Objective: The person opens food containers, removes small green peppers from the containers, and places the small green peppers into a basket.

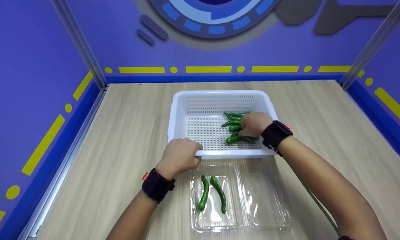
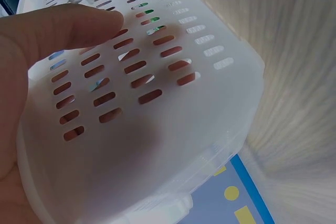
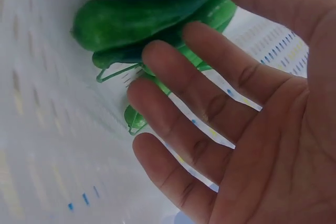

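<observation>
My left hand (image 1: 181, 155) grips the near left rim of a white perforated plastic basket (image 1: 183, 100). In the left wrist view, the thumb (image 2: 79, 27) lies across the slotted outer wall. Inside the basket, at its right side, my right hand (image 1: 254, 124) reaches over a heap of green chili peppers (image 1: 233, 128). The right wrist view has its fingers (image 3: 184, 77) spread and only slightly bent, with fingertips right at the peppers (image 3: 131, 22). In front of the basket, a clear hinged plastic box (image 1: 241, 200) lies open with two green peppers (image 1: 203, 193) in its left half.
A wood-grain tabletop (image 1: 133, 116) carries the basket and box. Blue panels with yellow marks (image 1: 208, 69) enclose its back and sides, with metal posts (image 1: 83, 43) at the corners. A thin green cord (image 1: 314, 198) runs beneath the right forearm.
</observation>
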`<state>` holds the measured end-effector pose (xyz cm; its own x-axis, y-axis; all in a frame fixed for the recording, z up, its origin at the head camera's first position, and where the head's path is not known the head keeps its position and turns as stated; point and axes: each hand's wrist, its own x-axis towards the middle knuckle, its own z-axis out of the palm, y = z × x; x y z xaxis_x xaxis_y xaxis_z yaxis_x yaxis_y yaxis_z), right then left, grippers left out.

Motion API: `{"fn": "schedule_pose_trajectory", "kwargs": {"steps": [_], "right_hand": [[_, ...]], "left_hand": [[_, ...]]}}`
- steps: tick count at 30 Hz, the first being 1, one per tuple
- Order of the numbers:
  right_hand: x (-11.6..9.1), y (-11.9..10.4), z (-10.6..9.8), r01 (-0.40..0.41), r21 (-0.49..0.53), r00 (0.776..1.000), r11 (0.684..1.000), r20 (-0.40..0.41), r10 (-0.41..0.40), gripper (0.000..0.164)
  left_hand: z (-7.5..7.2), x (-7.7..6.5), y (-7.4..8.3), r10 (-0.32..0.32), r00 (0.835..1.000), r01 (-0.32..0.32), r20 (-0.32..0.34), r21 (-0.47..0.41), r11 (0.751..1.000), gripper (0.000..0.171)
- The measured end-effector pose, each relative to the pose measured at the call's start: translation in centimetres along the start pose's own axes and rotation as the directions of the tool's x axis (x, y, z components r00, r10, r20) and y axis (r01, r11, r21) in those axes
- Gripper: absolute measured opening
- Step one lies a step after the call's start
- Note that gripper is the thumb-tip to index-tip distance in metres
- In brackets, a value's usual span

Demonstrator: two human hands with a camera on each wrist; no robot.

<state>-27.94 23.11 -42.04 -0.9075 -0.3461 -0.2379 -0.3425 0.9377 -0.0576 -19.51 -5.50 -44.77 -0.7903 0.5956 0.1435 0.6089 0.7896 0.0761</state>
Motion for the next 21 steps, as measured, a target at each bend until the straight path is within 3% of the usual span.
{"fn": "schedule_pose_trajectory", "kwargs": {"steps": [13,21], "right_hand": [[-1.6,0.9,-2.7,0.054,0.14,0.994,0.989,-0.106,-0.039,0.025],[-3.7,0.4,-4.1,0.147,0.192,0.966,0.97,-0.237,-0.099,0.02]], "left_hand": [[-0.1,0.0,0.0,-0.009,1.0,0.009,0.013,-0.023,1.0,0.01],[0.0,0.1,0.0,-0.004,1.0,0.004,0.005,-0.002,1.0,0.007]]}}
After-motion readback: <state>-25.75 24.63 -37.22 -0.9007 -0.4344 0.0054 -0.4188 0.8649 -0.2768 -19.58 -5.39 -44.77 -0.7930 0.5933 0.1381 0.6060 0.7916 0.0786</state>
